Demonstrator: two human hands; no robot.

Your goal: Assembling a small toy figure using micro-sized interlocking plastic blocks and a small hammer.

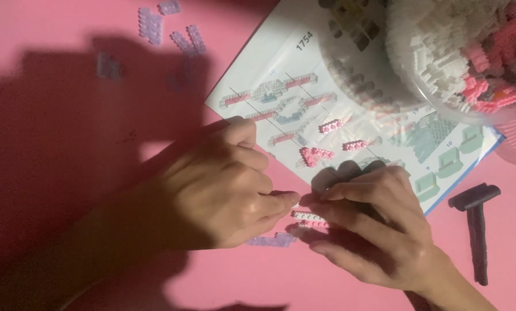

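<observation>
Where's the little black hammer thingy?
The black hammer-shaped tool lies on the pink table at the far right of the head view, just right of the right hand and below the instruction sheet's blue-edged corner.

Low in the middle of the frame, the left hand (223, 190) and the right hand (373, 230) meet fingertip to fingertip over a small pink-and-white brick strip (308, 217) on the pink table (56, 34). A pale purple piece (271, 240) lies just below the left fingers. The instruction sheet (304, 75) spreads above the hands, with loose pink pieces (330, 125) on it. A clear tub of bricks (459, 52) fills the upper right. A dark hammer-shaped tool (476, 224) lies at the right edge. Purple pieces (171, 31) are scattered at upper left.
</observation>
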